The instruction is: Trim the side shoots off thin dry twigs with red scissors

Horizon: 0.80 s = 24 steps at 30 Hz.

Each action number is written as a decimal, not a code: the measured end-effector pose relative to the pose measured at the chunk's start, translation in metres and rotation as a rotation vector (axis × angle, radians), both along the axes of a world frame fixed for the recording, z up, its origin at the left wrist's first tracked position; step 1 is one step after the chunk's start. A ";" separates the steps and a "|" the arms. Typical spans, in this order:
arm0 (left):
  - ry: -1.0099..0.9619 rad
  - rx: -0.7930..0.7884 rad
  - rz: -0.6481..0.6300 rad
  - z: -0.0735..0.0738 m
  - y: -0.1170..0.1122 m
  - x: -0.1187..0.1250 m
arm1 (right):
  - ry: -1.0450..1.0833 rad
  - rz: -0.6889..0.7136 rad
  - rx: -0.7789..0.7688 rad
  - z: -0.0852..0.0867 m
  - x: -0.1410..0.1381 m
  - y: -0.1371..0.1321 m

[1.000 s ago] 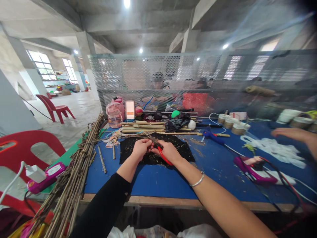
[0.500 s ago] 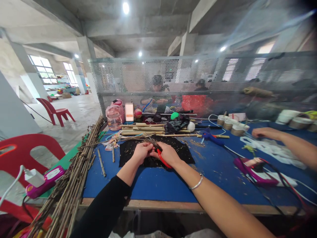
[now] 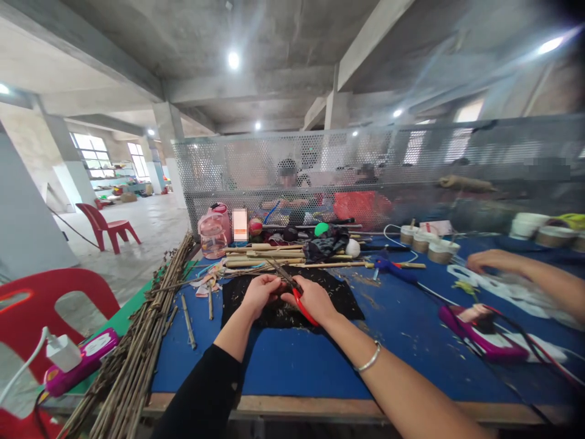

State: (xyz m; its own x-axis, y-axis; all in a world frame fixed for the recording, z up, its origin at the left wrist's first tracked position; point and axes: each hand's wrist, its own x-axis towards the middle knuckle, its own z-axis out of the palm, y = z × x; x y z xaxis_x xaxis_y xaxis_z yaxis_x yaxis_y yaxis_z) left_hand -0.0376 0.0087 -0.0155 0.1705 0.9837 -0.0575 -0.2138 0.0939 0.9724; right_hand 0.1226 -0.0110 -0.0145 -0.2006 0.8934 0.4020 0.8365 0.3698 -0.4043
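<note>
My right hand (image 3: pixel 313 300) is closed round red-handled scissors (image 3: pixel 299 297), their blades pointing up and left. My left hand (image 3: pixel 259 292) is pinched on a small dark piece that I cannot make out, right beside the blades. Both hands hover over a black cloth (image 3: pixel 340 292) strewn with clippings, which lies on the blue table (image 3: pixel 292 366). My left arm wears a black sleeve; a silver bracelet (image 3: pixel 369 360) sits on my right wrist.
A bundle of thin sticks (image 3: pixel 141 347) lies along the table's left edge. Bamboo rods (image 3: pixel 256 251), a pink bottle (image 3: pixel 212 231), a blue glue gun (image 3: pixel 388 266) and tape rolls (image 3: pixel 427 235) stand behind. Another person's hand (image 3: pixel 491 261) reaches in at right, near a magenta device (image 3: pixel 484 341).
The view has tilted upward, so the table sits lower in frame. My hands stay together over the cloth. The other person's hand has moved leftward onto the table.
</note>
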 end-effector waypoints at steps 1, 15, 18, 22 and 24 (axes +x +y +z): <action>-0.007 0.006 -0.002 -0.001 0.001 -0.001 | 0.011 0.005 0.005 -0.001 0.000 0.001; -0.090 0.029 0.035 -0.004 0.006 0.002 | 0.041 0.101 0.016 -0.004 -0.001 0.000; -0.099 0.011 0.000 -0.005 0.006 0.002 | 0.026 0.090 0.023 -0.003 0.000 0.000; -0.096 -0.003 -0.034 -0.005 0.005 0.002 | 0.028 0.107 0.085 -0.004 -0.001 0.000; -0.115 -0.005 -0.048 -0.005 0.004 0.001 | 0.036 0.115 0.123 -0.006 -0.003 0.001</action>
